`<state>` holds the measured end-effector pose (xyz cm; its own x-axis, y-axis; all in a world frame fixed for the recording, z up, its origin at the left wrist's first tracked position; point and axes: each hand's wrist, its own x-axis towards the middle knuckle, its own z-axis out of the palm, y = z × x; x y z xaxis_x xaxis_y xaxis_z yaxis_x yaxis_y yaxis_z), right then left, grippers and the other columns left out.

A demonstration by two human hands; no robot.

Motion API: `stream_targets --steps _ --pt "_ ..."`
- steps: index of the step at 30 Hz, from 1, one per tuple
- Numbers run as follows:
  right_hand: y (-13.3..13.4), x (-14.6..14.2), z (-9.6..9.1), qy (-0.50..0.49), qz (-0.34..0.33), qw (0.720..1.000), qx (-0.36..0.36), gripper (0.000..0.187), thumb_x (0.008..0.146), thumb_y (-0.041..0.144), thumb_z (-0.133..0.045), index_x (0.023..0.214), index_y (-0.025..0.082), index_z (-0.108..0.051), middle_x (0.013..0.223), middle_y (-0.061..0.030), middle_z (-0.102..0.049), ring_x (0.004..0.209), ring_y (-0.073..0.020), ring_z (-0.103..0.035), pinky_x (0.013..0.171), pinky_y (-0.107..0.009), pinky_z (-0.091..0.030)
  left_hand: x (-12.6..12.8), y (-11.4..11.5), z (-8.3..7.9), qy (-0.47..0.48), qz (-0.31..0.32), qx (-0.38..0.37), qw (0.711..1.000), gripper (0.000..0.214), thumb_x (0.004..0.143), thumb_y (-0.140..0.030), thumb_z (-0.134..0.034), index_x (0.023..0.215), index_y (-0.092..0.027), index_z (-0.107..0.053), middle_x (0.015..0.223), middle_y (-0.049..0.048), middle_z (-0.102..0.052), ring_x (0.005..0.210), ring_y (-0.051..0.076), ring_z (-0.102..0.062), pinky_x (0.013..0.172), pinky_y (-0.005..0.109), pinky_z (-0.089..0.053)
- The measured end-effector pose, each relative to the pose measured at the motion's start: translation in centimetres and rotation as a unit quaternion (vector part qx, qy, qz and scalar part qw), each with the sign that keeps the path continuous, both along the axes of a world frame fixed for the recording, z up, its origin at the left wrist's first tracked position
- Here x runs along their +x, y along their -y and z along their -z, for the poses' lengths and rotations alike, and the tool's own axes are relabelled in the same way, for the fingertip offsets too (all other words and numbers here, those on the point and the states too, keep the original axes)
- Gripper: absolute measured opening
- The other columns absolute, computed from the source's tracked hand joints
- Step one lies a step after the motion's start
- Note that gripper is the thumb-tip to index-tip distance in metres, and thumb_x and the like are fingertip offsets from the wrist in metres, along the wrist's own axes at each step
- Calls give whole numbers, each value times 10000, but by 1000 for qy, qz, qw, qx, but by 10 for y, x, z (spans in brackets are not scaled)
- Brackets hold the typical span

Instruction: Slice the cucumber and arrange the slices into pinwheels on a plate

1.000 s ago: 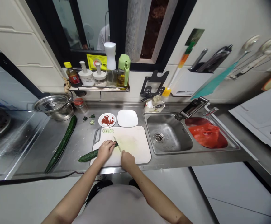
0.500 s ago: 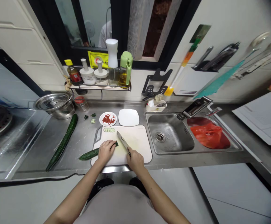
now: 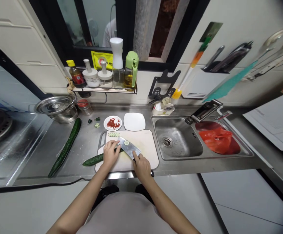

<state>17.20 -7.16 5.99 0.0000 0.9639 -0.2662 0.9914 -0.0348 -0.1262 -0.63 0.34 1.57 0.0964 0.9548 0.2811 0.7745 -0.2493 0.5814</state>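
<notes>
A partly cut cucumber [image 3: 92,160] lies slantwise over the left edge of the cutting board [image 3: 146,152]. My left hand [image 3: 111,154] is closed over its right part, hiding that stretch, and the fingertips come up to the corner of the blade. In my right hand [image 3: 141,166] is a kitchen knife [image 3: 131,150] with a broad blade, its flat side turned up. One round cucumber slice [image 3: 126,143] rests on that blade. Several overlapping cucumber slices [image 3: 114,134] form a row at the board's upper left.
Behind the board stand a plate of chopped red pieces [image 3: 107,127] and a square white plate [image 3: 134,121]. A whole cucumber [image 3: 65,148] and cucumber scraps [image 3: 97,125] lie left. To the right is the sink [image 3: 180,152], with a red bag [image 3: 217,141] in its second basin.
The knife has turned from edge-down to flat, showing its broad face with a slice on it. My left fingers have shifted toward the blade's corner.
</notes>
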Motion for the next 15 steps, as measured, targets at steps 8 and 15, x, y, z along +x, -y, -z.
stream_targets --steps 8,15 --pt "7 2 0 4 -29 999 27 504 931 204 -407 1427 282 -355 1036 -105 -575 904 -193 -556 791 -286 -385 23 -13 -17 -54 63 -13 996 293 875 -383 -511 1110 -312 -669 1288 82 -515 1206 308 -390 987 502 -329" --pt "11 13 6 19 -21 999 28 529 918 202 -423 1435 283 -347 1022 -94 -566 893 -193 -547 779 -288 -383 35 -15 -24 -38 100 -35 994 189 873 -332 -524 951 -281 -689 1073 57 -636 1055 246 -516 924 442 -341"
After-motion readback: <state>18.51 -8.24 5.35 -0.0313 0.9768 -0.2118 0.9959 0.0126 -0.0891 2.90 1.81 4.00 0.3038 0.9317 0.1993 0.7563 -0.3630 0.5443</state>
